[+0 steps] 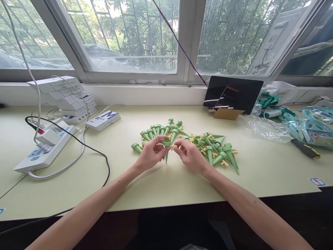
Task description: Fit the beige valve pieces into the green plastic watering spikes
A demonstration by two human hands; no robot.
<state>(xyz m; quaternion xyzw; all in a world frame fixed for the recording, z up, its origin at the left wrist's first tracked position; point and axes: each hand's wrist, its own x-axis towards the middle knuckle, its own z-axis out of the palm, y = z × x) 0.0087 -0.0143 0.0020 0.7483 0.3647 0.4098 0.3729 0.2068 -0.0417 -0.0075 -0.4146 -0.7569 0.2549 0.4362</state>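
Between thumb and fingers, my left hand (151, 152) pinches a green plastic watering spike (167, 143), its round top up and its point down. My right hand (191, 154) is closed on a small yellow valve (173, 147), held against or close beside the spike's upper side; I cannot tell whether it sits in the spike. Behind my hands stand several green spikes (158, 129) with caps, grouped together. A loose pile of green spikes (220, 158) and yellow valves (224, 163) lies to the right of my right hand.
At left are a power strip (49, 147) with cables, stacked white boxes (70, 99) and one separate box (103, 120). A dark tablet (244, 93) leans on a cardboard stand (228, 114). Plastic-wrapped packs (309, 126) and a screwdriver handle (305, 148) lie at right.
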